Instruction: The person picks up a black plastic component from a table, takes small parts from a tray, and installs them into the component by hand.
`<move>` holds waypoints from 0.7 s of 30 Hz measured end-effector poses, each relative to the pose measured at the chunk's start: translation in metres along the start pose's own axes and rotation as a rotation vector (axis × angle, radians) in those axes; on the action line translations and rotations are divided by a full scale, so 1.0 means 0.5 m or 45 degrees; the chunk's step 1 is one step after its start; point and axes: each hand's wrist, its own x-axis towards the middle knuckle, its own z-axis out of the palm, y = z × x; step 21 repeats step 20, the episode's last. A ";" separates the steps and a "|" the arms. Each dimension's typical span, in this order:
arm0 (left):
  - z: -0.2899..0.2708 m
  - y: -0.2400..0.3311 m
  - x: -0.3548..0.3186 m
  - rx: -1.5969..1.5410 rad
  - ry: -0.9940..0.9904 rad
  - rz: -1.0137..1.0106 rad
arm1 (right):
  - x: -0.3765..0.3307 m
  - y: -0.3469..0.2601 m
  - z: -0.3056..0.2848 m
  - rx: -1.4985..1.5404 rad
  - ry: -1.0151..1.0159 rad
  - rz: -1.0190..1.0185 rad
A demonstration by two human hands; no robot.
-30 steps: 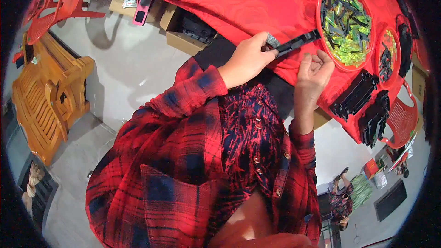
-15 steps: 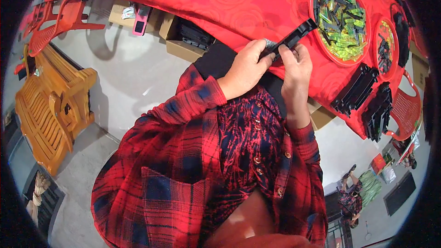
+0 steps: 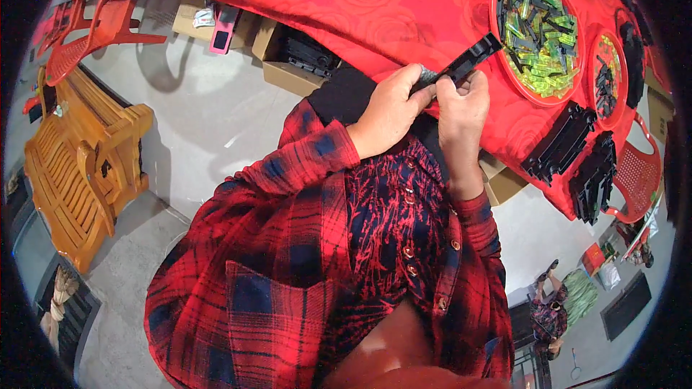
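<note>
Over the near edge of the red-covered table (image 3: 425, 14), a long black plastic part (image 3: 472, 57) is held at a slant, its free end pointing up and right. My left hand (image 3: 395, 109) is closed round its lower end, where a patch of grey shows by the fingers. My right hand (image 3: 463, 101) is pinched against the part's near side; whether a small piece sits between those fingertips is hidden. Just right of the part stands a round red tray (image 3: 497, 43) with many small yellow-green and black pieces.
A smaller red tray (image 3: 595, 94) holds more small pieces. Stacks of black plastic parts (image 3: 559, 145) lie at the table's right corner. Below the table edge stands a cardboard box (image 3: 288, 78) with black parts. A wooden bench (image 3: 79, 173) and red chairs (image 3: 90, 43) are at left.
The black part and both hands have shifted very slightly. My right thumb has moved down from the part's upper face, and its fingers are curled closer together.
</note>
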 end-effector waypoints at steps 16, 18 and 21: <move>0.020 -0.003 0.006 0.193 -0.026 0.075 | 0.001 0.018 -0.035 -0.194 -0.123 0.128; 0.024 0.007 0.001 0.097 -0.008 0.133 | -0.001 0.031 -0.041 -0.060 -0.138 0.130; 0.027 -0.002 -0.001 0.196 -0.014 0.226 | -0.010 0.030 -0.039 -0.139 -0.038 -0.047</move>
